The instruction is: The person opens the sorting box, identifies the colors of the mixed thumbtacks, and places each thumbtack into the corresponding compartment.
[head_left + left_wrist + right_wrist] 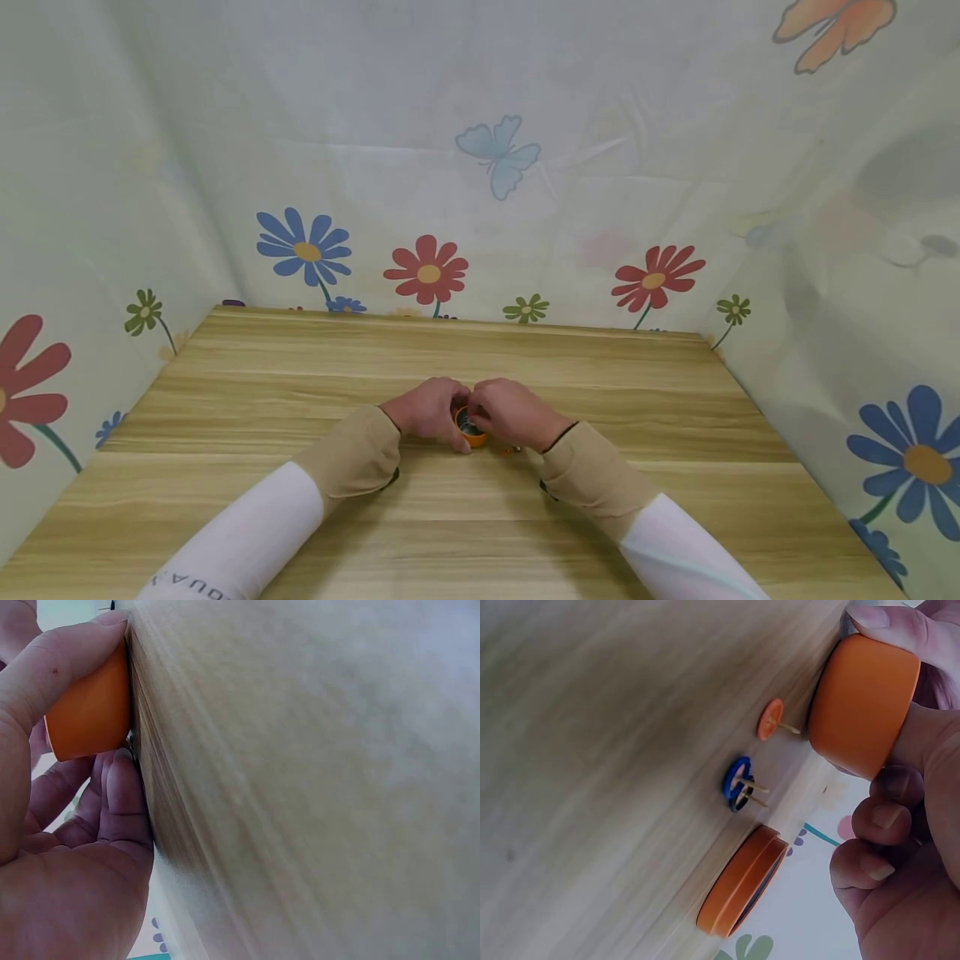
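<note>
A small round orange container (476, 439) stands upright on the table with a dark inside. My left hand (427, 408) holds it from the left side, thumb at the near wall and fingers bent round the far side; the left wrist view shows its orange wall (94, 712) between thumb and fingers. From the right, my right hand (519, 412) reaches over the rim with fingertips down in the container, other fingers curled. What those fingertips touch is hidden. Beside the container, in the right wrist view, lie an orange thumbtack (768, 720) and two dark blue thumbtacks (735, 777), pins up.
An orange round lid (731, 889) lies on the table past the thumbtacks. The wood-grain table (300, 358) stretches around both hands. Cloth walls (360, 167) printed with flowers and butterflies close in its back and sides.
</note>
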### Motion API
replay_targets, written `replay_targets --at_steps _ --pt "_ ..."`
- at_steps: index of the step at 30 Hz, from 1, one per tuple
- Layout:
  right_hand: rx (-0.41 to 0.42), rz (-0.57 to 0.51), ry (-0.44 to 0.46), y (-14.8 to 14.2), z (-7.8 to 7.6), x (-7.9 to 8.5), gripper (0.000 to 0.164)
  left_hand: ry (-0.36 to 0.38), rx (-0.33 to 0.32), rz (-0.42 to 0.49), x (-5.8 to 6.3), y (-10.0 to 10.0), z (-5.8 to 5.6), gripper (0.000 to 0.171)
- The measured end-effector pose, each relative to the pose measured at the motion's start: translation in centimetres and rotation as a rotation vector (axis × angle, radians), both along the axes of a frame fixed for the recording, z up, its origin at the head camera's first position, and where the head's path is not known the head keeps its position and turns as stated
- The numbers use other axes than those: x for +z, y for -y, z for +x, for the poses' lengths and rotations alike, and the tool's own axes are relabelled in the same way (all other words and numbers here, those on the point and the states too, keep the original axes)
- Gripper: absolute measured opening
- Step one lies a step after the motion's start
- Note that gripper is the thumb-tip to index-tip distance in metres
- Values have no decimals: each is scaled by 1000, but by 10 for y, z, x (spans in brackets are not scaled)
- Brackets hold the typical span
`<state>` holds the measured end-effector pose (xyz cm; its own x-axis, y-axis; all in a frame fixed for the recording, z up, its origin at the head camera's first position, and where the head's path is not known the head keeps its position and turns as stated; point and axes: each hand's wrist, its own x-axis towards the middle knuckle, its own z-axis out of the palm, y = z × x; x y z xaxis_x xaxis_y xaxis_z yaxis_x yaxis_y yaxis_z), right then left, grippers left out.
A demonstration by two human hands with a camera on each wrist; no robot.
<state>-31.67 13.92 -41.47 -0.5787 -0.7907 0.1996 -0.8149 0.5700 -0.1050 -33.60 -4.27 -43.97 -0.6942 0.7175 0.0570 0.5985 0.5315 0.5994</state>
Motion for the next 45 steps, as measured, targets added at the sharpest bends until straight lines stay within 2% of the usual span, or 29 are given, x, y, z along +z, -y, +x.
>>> replay_targets --at_steps 7,16,34,40,45 --pt "11 14 -42 2 -2 -3 19 6 7 -2 5 1 3 38" --pt "9 17 -23 3 -4 -3 22 28 6 8 4 1 2 39" --pt "-16 23 4 7 -5 -2 22 19 2 10 0 2 1 39" --pt "9 -31 33 5 -4 2 16 25 1 12 -3 2 -2 40" --pt "-17 -78 65 -1 -2 11 9 31 -1 16 -3 1 -3 40"
